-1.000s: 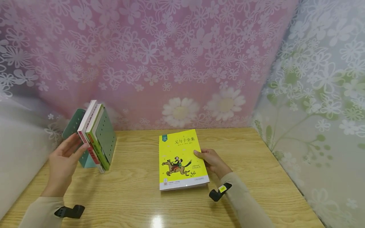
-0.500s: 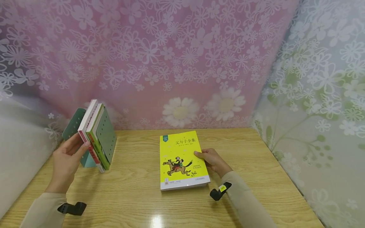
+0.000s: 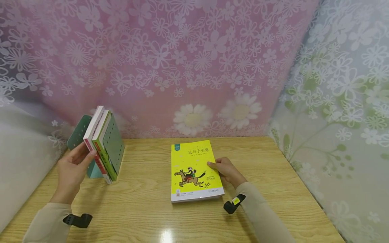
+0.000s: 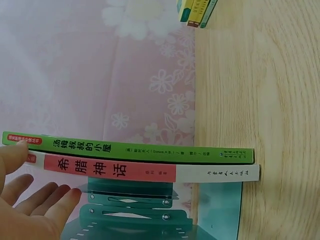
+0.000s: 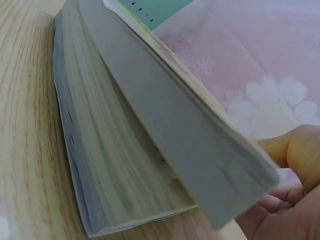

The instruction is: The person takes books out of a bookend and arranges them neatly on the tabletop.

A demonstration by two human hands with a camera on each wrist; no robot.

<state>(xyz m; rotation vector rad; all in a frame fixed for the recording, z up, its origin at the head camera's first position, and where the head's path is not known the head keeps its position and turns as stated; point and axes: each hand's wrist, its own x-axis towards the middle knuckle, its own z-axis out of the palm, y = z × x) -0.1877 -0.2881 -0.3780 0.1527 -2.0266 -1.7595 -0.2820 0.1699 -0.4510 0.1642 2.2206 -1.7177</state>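
My left hand (image 3: 71, 168) pinches a book with a red-and-white spine (image 4: 110, 167) near its upper end, thumb on the spine side and fingers at its outer cover. A green-spined book (image 4: 135, 148) stands right against it. Both lean upright between the plates of a teal metal bookend (image 3: 113, 145). My right hand (image 3: 226, 171) grips a yellow-covered book (image 3: 194, 168) by its right edge, thumb on the cover and the other fingers mostly hidden beneath. The right wrist view shows pale page edges (image 5: 110, 130) spread apart under the thumb side.
The wooden table (image 3: 146, 216) reaches back to a pink flowered curtain (image 3: 158, 67). A pale flowered curtain (image 3: 343, 118) hangs along the right side. At the top of the left wrist view, yellow and greenish spines (image 4: 199, 12) lie close together.
The far end of the yellow book has sunk slightly. My left hand has shifted a little to the right along the red-and-white-spined book; the standing books stay nearly in place.
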